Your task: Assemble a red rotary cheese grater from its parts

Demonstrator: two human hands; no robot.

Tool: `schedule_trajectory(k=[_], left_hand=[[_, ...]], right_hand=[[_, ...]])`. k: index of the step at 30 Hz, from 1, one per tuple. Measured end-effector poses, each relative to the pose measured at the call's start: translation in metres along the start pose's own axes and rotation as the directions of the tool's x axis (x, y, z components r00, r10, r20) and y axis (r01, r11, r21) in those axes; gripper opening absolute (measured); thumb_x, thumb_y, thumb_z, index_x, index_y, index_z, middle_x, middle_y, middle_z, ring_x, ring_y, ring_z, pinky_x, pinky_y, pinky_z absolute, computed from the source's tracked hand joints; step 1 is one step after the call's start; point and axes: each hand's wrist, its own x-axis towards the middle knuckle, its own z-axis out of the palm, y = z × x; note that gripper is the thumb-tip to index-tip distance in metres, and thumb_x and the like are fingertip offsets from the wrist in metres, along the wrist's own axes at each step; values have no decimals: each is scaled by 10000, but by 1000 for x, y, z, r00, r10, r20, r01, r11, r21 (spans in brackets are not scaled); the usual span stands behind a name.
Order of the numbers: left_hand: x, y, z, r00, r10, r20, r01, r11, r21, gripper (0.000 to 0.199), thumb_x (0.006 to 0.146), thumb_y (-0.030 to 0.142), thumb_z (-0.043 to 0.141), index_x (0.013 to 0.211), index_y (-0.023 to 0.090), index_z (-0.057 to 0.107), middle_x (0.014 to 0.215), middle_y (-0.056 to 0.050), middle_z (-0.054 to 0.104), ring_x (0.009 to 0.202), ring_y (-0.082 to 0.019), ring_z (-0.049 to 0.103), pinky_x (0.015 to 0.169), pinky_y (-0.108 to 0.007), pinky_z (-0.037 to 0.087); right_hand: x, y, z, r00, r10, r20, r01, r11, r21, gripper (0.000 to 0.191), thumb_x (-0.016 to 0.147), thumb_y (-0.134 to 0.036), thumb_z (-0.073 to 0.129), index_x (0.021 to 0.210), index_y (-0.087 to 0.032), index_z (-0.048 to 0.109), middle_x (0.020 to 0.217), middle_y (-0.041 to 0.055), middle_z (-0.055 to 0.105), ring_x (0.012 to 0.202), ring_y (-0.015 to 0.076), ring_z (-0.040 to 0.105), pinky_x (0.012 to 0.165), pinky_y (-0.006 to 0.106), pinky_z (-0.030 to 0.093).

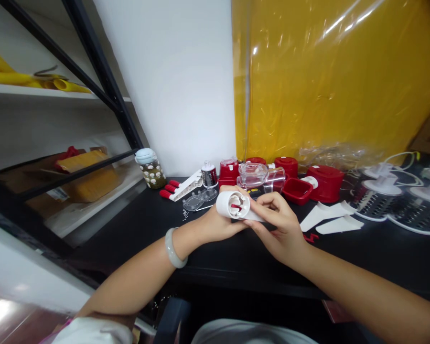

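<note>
Workpiece: a white tubular housing [223,204] is held above the tabletop [129,234], its round open end turned towards the camera; a red insert [236,207] is seen inside.
Left hand [218,224]: the housing is gripped from the left and below, with the fingers closed on it; a pale bangle [175,248] is worn at the wrist.
Right hand [283,229]: the right side of the housing is pinched between thumb and fingers, which are curled nearly shut.
Tabletop, left: a lidded jar [152,171], red-tipped white handles [184,186], clear discs [197,199] and small screws [185,215] are laid out.
Tabletop, centre: a small grater drum [209,175] and a clear hopper [253,175] are placed beyond the hands.
Tabletop, right: a red housing [324,184], an open red container [297,191] and larger grater drums [378,197] are positioned; white shells [338,225] and red clips [311,237] are located nearer the right forearm.
</note>
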Motion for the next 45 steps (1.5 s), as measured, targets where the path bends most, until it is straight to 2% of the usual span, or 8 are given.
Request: schedule_trajectory(k=[4,10,18,21,26,30,36,45], left_hand=[[-1,-2,1,999,44,-17,-44,999,-2,354,830,328,677,1063,208,439,1072,-78,500,988,-212,585,894,-399,503],[-1,-4,2,996,67,-56,-67,998,-3,351,816,315,690,1047,195,456,1053,-80,516,983,-211,590,912,-391,504],[2,2,2,996,89,-20,-87,990,115,184,854,294,621,986,196,538,1014,-72,592,999,-225,591,960,-397,473],[2,3,2,996,82,-46,-77,991,110,174,859,285,605,994,193,548,1031,-80,595,998,-224,594,952,-389,480],[2,6,2,994,86,-73,-75,987,143,226,830,263,633,1002,181,511,1005,-85,566,1031,-247,579,990,-431,467],[2,6,2,994,70,-79,-62,993,105,253,818,274,645,998,183,493,984,-73,541,1033,-244,576,981,-429,479],[2,4,5,993,46,-107,-36,995,94,264,826,274,628,1027,197,475,992,-69,536,1017,-236,584,937,-413,509],[2,7,4,992,92,-87,-85,994,75,285,835,293,628,1047,174,480,1063,-103,539,993,-227,579,929,-399,515]], right_hand=[[0,0,1,1000,4,0,-4,1000,17,594,871,-146,637,1395,-395,510,1000,48,508,886,176,560,722,338,529],[1,0,0,1000,-8,1,8,1000,11,614,869,-126,638,1398,-407,502,1002,44,505,888,171,555,724,329,524],[0,2,2,1000,3,17,-2,999,-43,579,884,-125,610,1385,-399,516,1023,51,498,922,182,557,757,349,534],[-1,2,3,999,7,33,-4,996,-85,544,897,-130,588,1381,-369,528,1032,58,489,927,182,558,767,350,534],[-1,1,4,998,-3,56,8,996,-90,523,908,-139,573,1395,-319,514,1051,66,474,938,180,538,793,356,528],[0,-2,2,996,-24,85,35,992,-125,481,919,-149,554,1384,-268,523,1067,77,473,968,188,525,823,367,521],[1,-4,2,999,-32,40,41,974,-224,388,919,-136,545,1292,-234,593,1044,76,494,941,185,528,787,350,514],[1,-3,1,997,-53,51,62,979,-192,478,905,-173,595,1363,-295,534,1043,63,484,931,181,532,780,346,523]])
